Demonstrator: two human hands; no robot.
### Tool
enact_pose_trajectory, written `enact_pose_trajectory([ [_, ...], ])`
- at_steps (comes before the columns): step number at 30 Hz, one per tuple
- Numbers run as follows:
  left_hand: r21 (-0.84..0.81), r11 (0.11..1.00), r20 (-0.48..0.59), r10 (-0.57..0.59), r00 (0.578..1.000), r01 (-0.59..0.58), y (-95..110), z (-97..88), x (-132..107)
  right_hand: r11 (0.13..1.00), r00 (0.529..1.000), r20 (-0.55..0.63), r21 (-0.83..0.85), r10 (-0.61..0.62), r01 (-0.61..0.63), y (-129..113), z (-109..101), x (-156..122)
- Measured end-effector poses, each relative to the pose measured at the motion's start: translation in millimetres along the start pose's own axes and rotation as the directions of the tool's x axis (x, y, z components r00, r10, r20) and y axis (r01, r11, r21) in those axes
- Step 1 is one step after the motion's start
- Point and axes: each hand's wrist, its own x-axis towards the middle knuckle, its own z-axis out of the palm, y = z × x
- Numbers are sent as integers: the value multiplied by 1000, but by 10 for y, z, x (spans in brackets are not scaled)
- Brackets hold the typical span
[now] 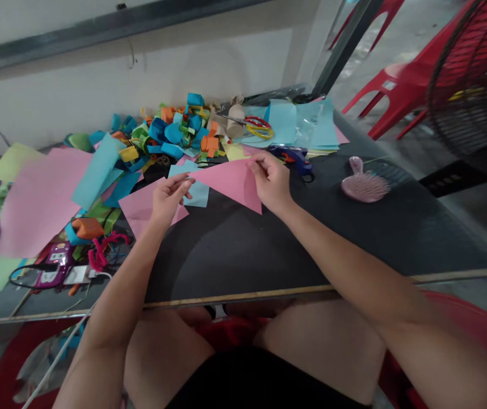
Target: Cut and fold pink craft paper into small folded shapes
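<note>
**Over the dark tabletop, two hands on one pink sheet**

At the middle of the head view, we see both hands closed on the same pink sheet (230,180), which is held just above the tabletop (269,244). Our right hand (271,180) pinches its upper right edge between thumb and fingers. Our left hand (167,196) grips its left corner with curled fingers. The sheet hangs as a slanted, triangular shape, its lowest point toward our right wrist.

Under the left hand lies a second pink piece (139,207), flat on the tabletop, and a light blue piece (198,190) shows between the two hands, partly behind the held sheet.

Beyond the hands we see a heap of folded paper scraps (175,133) in blue, orange, green and yellow. Near it stand a cardboard tube (235,120) and scissors (257,126) with red and yellow handles. A blue glue gun (294,156) lies just beyond the right hand, and a stack of pale blue sheets (303,125) lies farther back.

To the right, well apart from the hands, a pink hairbrush (365,184) rests bristles up. To the left lie a large pink sheet (39,199) and a blue sheet (96,170) overlapping it. Off the tabletop, at the upper right, we see a red chair (401,79) and a fan (477,85).
</note>
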Motion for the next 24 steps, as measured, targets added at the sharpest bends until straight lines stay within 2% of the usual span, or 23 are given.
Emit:
enact_pose_trajectory([
  [4, 14, 994, 16, 112, 994, -112, 16, 36, -45, 979, 978, -74, -68, -197, 192, -123, -64, -32],
  [7, 14, 987, -49, 163, 985, -162, 32, 58, -68, 943, 937, -117, -69, -331, 324, -170, -77, -62],
  [10, 12, 971, -99, 239, 966, -239, 66, 68, -83, 911, 901, -134, -54, -413, 410, -181, -79, -66],
  [14, 46, 927, -131, 376, 917, -373, 127, 66, -115, 890, 887, -102, -137, -450, 436, -137, -102, -23],
  [19, 97, 834, -108, 552, 827, -544, 177, 63, -153, 884, 899, -52, -217, -434, 414, -23, -128, 37],
  [21, 109, 814, -82, 579, 811, -571, 178, 72, -163, 881, 897, -39, -213, -440, 423, 15, -123, 50],
  [24, 138, 808, -26, 581, 813, -573, 163, 97, -174, 879, 898, -13, -215, -439, 427, 51, -96, 55],
])
